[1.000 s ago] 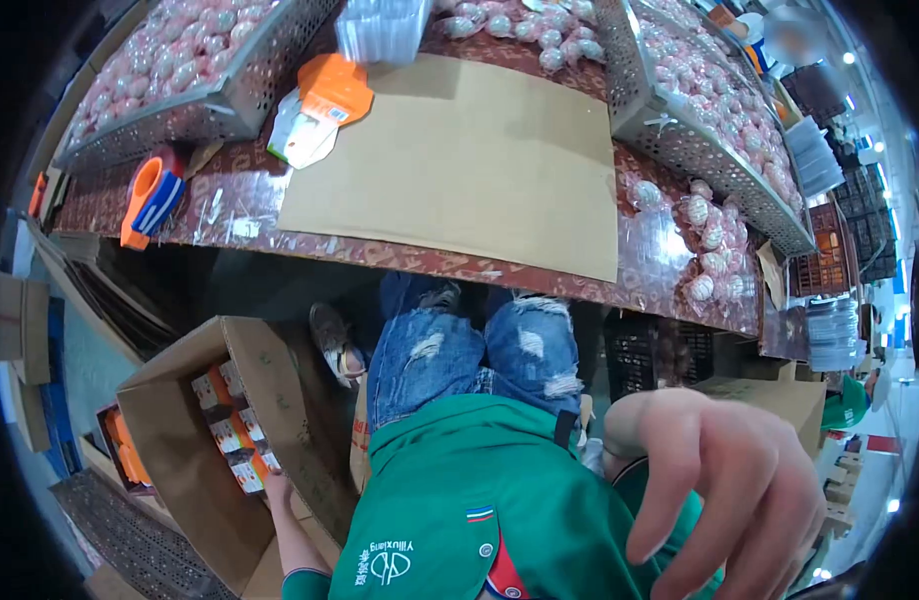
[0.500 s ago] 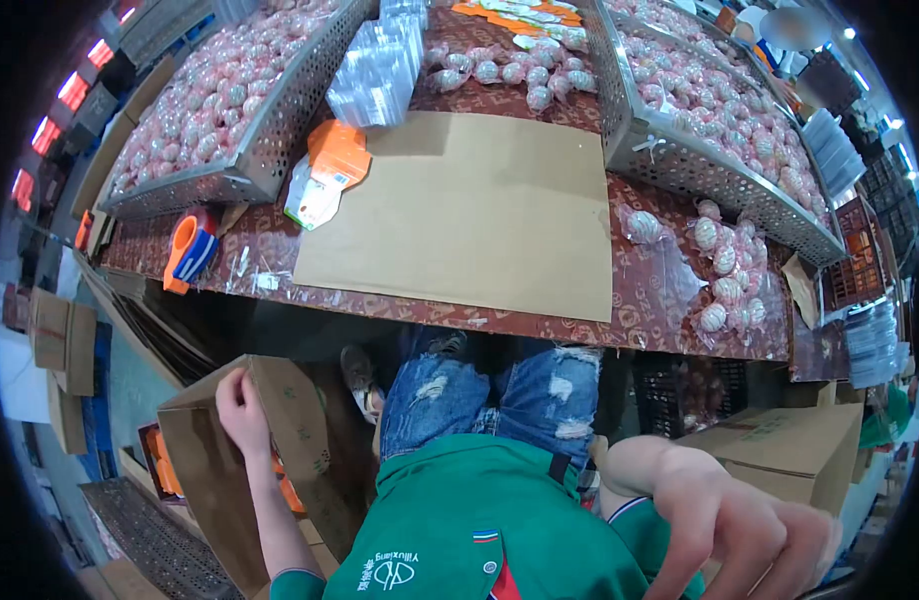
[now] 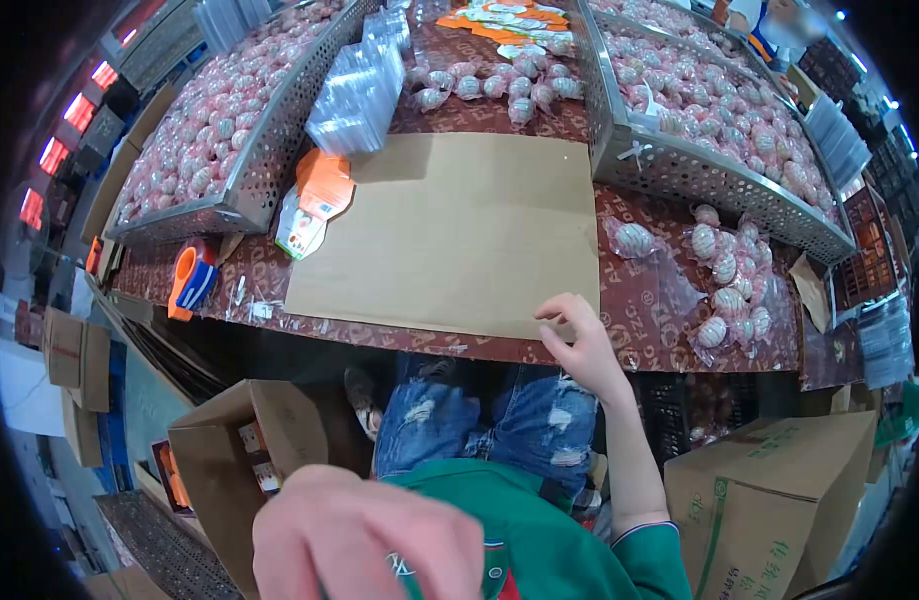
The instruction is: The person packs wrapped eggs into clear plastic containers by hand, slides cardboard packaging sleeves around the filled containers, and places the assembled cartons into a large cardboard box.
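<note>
My right hand [image 3: 578,345] is over the lower right edge of a flat brown cardboard sheet [image 3: 445,235]. Its fingers are curved, with a gap between thumb and forefinger and nothing visible between them. Large and close to the camera, my left hand [image 3: 365,540] hangs in front of my green shirt, blurred, with its fingertips cut off by the frame. Orange and white printed cards [image 3: 325,185] overlap the sheet's left side. To the right lie a single wrapped ball [image 3: 635,239] and a cluster of wrapped striped balls [image 3: 728,270] in clear film.
Perforated metal trays of wrapped balls flank the table, one left [image 3: 230,190], one right [image 3: 720,165]. Stacked clear plastic packs [image 3: 355,95] stand behind the sheet. A tape dispenser [image 3: 192,278] lies left. Open cartons stand below, left [image 3: 215,450] and right [image 3: 780,480].
My right hand has moved from close to the camera down to the sheet's lower right edge. My left hand has left the carton at left and come up near the camera.
</note>
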`<state>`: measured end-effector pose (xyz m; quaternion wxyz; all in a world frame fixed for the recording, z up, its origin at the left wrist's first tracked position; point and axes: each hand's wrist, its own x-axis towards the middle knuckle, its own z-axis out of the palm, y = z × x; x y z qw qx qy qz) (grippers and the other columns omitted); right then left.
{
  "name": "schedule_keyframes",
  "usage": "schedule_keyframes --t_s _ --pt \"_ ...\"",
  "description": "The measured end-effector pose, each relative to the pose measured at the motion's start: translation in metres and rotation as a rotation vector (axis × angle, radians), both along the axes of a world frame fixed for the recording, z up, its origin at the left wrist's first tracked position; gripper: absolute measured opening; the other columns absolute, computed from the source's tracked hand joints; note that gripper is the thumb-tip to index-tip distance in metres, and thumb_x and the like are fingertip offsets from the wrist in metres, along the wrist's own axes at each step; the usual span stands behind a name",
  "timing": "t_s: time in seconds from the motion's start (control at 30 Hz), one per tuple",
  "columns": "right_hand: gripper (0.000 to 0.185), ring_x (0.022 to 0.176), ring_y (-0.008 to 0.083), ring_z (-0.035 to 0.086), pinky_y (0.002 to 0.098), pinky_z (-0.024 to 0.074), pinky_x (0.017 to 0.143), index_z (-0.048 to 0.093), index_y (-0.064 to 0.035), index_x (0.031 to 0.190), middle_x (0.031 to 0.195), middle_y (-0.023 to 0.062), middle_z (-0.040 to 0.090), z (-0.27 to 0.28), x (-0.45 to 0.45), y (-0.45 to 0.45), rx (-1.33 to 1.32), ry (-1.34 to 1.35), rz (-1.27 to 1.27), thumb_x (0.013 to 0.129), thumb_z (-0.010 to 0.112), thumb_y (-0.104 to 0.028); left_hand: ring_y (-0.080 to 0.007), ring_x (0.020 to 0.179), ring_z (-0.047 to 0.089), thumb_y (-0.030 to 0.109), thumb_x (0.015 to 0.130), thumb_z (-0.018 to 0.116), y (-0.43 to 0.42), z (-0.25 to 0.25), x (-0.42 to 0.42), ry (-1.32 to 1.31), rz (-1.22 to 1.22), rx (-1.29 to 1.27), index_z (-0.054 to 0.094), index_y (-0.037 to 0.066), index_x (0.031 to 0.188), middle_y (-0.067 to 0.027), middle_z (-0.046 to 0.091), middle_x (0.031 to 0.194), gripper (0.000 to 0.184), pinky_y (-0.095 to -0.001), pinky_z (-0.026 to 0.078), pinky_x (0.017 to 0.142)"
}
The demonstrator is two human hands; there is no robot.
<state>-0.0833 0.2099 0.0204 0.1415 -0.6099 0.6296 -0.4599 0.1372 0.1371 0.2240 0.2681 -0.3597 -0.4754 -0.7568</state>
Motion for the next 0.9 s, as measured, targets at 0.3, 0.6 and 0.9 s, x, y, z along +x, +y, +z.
schedule_keyframes --t_s 0.3,0.6,0.9 --pt "0.01 0.089 0.0313 0.058 0.0404 0.0476 0.076 0.059 -0.0053 0.086 0.091 0.0102 0.058 -0.038 0.004 -0.009 0.011 0.121 -0.17 0.079 0.065 -0.003 -0.031 0.099 0.056 0.03 0.098 0.055 0.003 -0.015 0.007 -0.138 -0.148 -0.435 0.067 0.009 0.107 -0.0079 0.061 0.108 0.026 -0.0429 0.046 0.082" --pt "0.009 0.088 0.0307 0.058 0.04 0.0475 0.075 0.059 -0.0054 0.085 0.09 0.0096 0.058 -0.04 0.004 -0.011 -0.001 0.116 -0.179 0.079 0.065 -0.004 -0.025 0.103 0.06 0.009 0.086 0.068 -0.043 -0.044 -0.027 -0.602 0.339 -0.818 0.067 0.005 0.109 -0.0055 0.066 0.11 0.023 -0.0376 0.046 0.088" --pt "0.011 0.085 0.0301 0.058 0.041 0.0479 0.073 0.06 -0.0069 0.085 0.09 0.0084 0.059 -0.038 0.004 -0.012 0.024 0.139 -0.197 0.076 0.066 -0.004 -0.0251 0.114 0.056 0.008 0.082 0.068 -0.157 -0.142 -0.064 -0.805 0.874 -1.078 0.065 0.008 0.109 -0.0077 0.062 0.115 0.027 -0.0364 0.042 0.098"
